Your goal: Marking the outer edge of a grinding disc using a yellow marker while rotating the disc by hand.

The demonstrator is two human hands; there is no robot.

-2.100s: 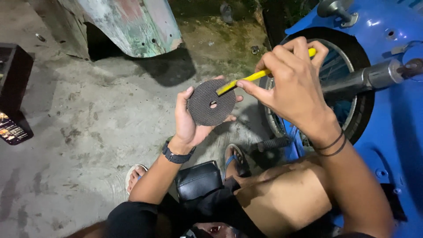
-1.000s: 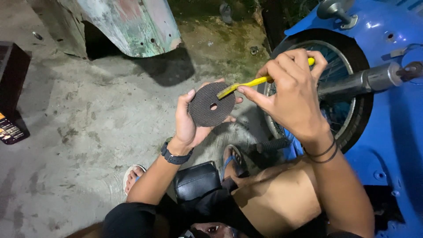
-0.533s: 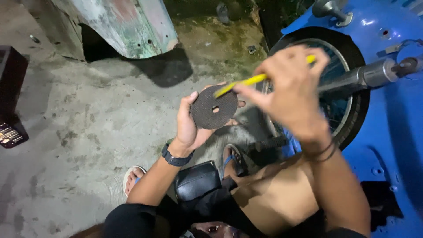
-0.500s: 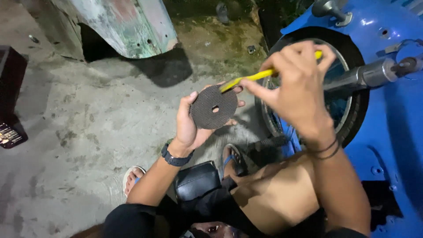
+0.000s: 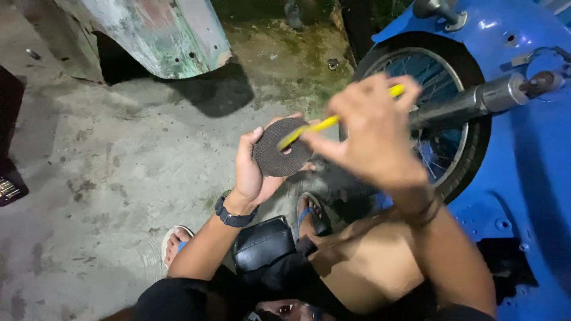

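Note:
My left hand [image 5: 253, 172] holds a dark round abrasive disc [image 5: 279, 153] with a small centre hole, fingers curled around its left rim. My right hand [image 5: 372, 134] grips a thin yellow tool [image 5: 324, 125], its tip resting on the disc's face near the centre. The right hand is blurred by motion. A black watch sits on my left wrist [image 5: 235, 217].
A blue motorbike [image 5: 523, 178] fills the right side, with its spoked wheel [image 5: 437, 119] and a metal axle tube [image 5: 476, 101] just behind my right hand. A rusted, painted metal panel [image 5: 160, 35] stands at the top left. Concrete floor [image 5: 107, 178] lies below, sandalled feet near my knees.
My right hand has shifted slightly down and left with the yellow tool, working back and forth across the disc. The left hand keeps the disc in about the same place.

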